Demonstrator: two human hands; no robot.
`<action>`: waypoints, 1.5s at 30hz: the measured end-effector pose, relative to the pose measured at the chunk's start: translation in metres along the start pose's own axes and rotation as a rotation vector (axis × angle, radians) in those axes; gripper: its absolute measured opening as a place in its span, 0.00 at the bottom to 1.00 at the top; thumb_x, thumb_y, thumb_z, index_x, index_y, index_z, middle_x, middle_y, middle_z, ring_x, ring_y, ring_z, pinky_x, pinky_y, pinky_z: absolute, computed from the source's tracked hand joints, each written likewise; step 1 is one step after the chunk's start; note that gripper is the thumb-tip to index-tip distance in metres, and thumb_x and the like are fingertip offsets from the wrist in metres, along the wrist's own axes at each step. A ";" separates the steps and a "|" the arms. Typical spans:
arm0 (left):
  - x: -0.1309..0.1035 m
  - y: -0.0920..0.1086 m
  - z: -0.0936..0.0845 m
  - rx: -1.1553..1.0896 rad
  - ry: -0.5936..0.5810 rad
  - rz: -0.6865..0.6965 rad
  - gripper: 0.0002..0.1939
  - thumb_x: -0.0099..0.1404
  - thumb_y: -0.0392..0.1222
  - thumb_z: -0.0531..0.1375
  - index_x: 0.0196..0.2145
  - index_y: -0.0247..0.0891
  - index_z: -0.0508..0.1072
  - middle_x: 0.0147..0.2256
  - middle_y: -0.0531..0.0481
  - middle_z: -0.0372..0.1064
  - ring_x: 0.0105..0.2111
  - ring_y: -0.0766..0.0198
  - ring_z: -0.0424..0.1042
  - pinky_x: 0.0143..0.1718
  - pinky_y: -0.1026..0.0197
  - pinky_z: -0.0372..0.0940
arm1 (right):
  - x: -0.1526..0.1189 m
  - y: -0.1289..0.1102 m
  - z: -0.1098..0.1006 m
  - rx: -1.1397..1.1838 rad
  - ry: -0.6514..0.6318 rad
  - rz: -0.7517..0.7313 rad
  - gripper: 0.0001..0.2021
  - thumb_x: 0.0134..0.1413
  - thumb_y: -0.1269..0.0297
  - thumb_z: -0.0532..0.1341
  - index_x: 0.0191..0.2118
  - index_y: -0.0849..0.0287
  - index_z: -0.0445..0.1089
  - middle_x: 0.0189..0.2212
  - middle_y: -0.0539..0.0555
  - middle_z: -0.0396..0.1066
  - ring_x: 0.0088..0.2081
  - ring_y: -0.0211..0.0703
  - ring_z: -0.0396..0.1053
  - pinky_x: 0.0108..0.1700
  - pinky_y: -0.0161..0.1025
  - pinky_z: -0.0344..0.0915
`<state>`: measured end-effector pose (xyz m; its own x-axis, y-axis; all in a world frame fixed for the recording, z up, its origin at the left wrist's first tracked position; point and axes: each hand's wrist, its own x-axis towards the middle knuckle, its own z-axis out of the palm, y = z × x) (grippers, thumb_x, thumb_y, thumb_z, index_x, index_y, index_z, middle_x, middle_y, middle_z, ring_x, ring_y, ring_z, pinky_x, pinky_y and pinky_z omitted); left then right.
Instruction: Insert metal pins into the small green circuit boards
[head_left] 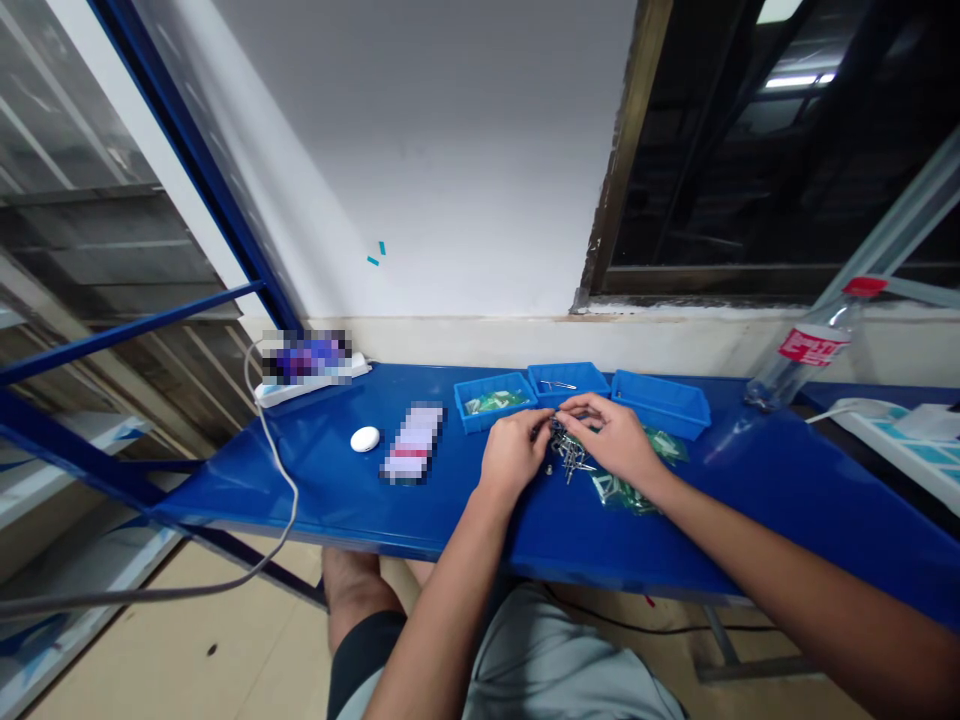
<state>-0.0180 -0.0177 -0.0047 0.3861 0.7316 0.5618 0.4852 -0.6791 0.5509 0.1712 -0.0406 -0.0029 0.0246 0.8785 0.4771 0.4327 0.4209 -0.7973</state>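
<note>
Landmark: pile of metal pieces (pixel 572 458) on blue desk (pixel 300 470). Left hand (pixel 517 447) and right hand (pixel 602 430) meet at the pile's far edge, fingers curled and fingertips close together; whether either grips a piece cannot be told. Right of the pile, partly under the right forearm: green-and-clear packets (pixel 626 492). Beyond the pile: three blue trays, the left one (pixel 465 393) with packets, the middle one (pixel 600 378) with metal pieces. Well left of it: white oval object (pixel 365 439). Far right: bottle (pixel 808 345), red cap, tilted in view.
</note>
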 end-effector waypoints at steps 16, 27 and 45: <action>0.000 0.010 -0.003 -0.023 -0.030 -0.012 0.16 0.77 0.47 0.55 0.46 0.41 0.82 0.44 0.47 0.82 0.43 0.56 0.80 0.43 0.59 0.73 | -0.001 -0.002 0.001 -0.088 -0.048 -0.103 0.08 0.57 0.68 0.63 0.41 0.55 0.78 0.38 0.54 0.74 0.34 0.43 0.73 0.39 0.42 0.73; 0.004 0.003 0.000 -0.218 0.064 -0.084 0.07 0.69 0.39 0.65 0.44 0.40 0.82 0.42 0.48 0.83 0.38 0.58 0.82 0.45 0.58 0.76 | 0.000 0.007 0.004 0.227 -0.069 0.048 0.11 0.61 0.58 0.66 0.45 0.56 0.75 0.44 0.57 0.78 0.44 0.48 0.78 0.51 0.49 0.77; 0.004 0.015 -0.005 -0.312 0.080 -0.114 0.07 0.71 0.39 0.62 0.43 0.38 0.80 0.41 0.47 0.83 0.38 0.60 0.82 0.44 0.59 0.77 | 0.001 0.000 0.000 0.031 -0.077 -0.033 0.09 0.58 0.62 0.65 0.44 0.57 0.78 0.39 0.55 0.75 0.36 0.43 0.74 0.40 0.41 0.75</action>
<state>-0.0131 -0.0251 0.0091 0.2741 0.8055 0.5254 0.2534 -0.5875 0.7685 0.1714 -0.0399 -0.0028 -0.0586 0.8782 0.4747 0.4041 0.4557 -0.7931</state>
